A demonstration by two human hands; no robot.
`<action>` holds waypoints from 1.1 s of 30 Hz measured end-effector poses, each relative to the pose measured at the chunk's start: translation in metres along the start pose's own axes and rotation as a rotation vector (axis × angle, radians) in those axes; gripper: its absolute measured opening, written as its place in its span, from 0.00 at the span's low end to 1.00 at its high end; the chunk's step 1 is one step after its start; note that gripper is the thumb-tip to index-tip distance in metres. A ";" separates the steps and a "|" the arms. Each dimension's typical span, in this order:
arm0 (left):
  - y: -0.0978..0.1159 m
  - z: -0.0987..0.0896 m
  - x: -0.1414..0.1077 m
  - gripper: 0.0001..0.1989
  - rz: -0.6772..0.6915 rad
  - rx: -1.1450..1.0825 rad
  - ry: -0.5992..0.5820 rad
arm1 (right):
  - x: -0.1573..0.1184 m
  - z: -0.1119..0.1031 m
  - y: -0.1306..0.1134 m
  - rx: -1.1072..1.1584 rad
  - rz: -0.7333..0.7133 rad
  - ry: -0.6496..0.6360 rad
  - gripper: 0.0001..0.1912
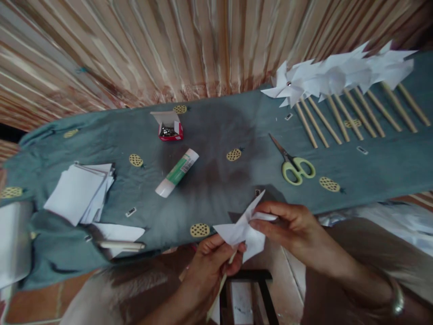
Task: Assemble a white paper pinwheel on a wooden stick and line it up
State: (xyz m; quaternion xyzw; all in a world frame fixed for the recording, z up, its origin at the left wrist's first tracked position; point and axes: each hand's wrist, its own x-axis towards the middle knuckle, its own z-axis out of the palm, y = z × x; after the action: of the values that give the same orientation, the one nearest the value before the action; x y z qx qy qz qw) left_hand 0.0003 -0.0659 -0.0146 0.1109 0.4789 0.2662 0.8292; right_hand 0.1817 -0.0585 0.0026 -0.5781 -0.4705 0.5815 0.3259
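Note:
A white paper pinwheel (241, 231) is between my hands, just past the table's near edge. My left hand (213, 262) is closed around the top of its thin wooden stick (221, 286), with fingertips touching the paper's lower left side. My right hand (291, 225) pinches a blade on the right between thumb and fingers. The pinwheel's middle shows no clear pin from here. Green-handled scissors (297, 170) lie beyond my right hand, their tip pointing away. Beyond my left hand, a green and white glue stick (177, 173) lies on its side.
An opened red box (176, 134) of small shiny metal pieces stands further back. Several pinwheels (338, 76) on sticks lie in a row at the back right. Stacked white paper squares (79, 192) are at the left, near a pale pen-like object (122, 245). A pleated curtain (189, 49) hangs behind.

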 end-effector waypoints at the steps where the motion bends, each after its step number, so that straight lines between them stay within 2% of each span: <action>1: 0.000 0.000 0.000 0.12 0.013 0.013 -0.014 | 0.002 -0.001 0.000 0.010 0.020 -0.009 0.10; 5: 0.000 0.000 0.001 0.13 0.095 0.065 -0.044 | 0.008 -0.003 0.000 0.020 0.030 -0.032 0.12; 12: -0.002 0.004 0.000 0.16 0.150 0.063 -0.020 | 0.020 -0.008 -0.003 -0.125 -0.062 -0.051 0.14; 19: -0.015 0.000 0.000 0.15 0.203 -0.089 -0.002 | 0.042 -0.012 -0.008 -0.359 -0.046 -0.200 0.14; 22: -0.020 -0.001 0.000 0.12 0.203 -0.151 0.003 | 0.050 -0.010 -0.015 -0.519 -0.061 -0.247 0.13; 28: -0.025 -0.004 0.001 0.02 0.228 -0.165 0.026 | 0.061 -0.006 -0.033 -0.665 -0.042 -0.305 0.09; 33: -0.025 -0.001 0.002 0.06 0.207 -0.216 0.090 | 0.070 -0.001 -0.045 -0.764 0.016 -0.372 0.05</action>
State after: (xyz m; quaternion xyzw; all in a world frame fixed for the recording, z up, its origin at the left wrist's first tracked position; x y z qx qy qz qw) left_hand 0.0088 -0.0858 -0.0277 0.0576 0.4701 0.4050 0.7821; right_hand 0.1671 0.0217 0.0186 -0.5462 -0.6984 0.4624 -0.0066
